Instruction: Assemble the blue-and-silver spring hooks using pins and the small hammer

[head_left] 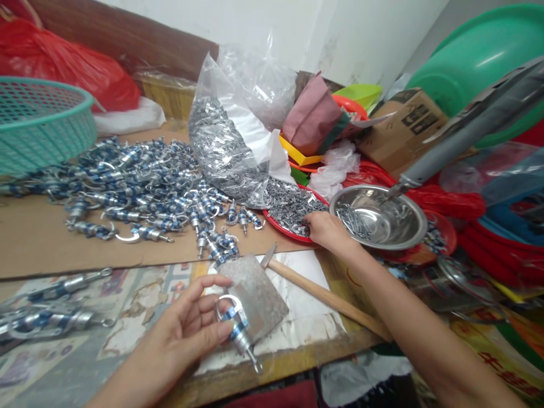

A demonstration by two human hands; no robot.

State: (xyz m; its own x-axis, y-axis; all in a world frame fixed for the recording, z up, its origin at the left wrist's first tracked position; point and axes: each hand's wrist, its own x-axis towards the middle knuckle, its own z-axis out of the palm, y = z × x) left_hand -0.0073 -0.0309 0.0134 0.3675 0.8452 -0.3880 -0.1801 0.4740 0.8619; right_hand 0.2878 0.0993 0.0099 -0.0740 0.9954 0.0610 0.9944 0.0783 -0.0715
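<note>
My left hand [191, 323] is closed around a silver-and-blue metal hook fitting [238, 334], with a curved hook at the top and a small eye at its lower end. The fitting is above the near edge of a flat metal block [259, 289]. My right hand [327, 229] reaches to a red plate [280, 228] heaped with small grey metal pieces [289, 204]. Its fingertips are drawn together at the heap, and what they pinch is too small to make out. A hammer [323, 294] with a wooden handle lies beside the block.
Many similar fittings [140, 187] are piled on cardboard [38, 238] at the left, near a teal basket [46, 122]. Behind the plate leans a clear bag [229, 153] of metal pieces. A steel bowl [408, 221] holds pins, and a grey tool [467, 136] slants above it.
</note>
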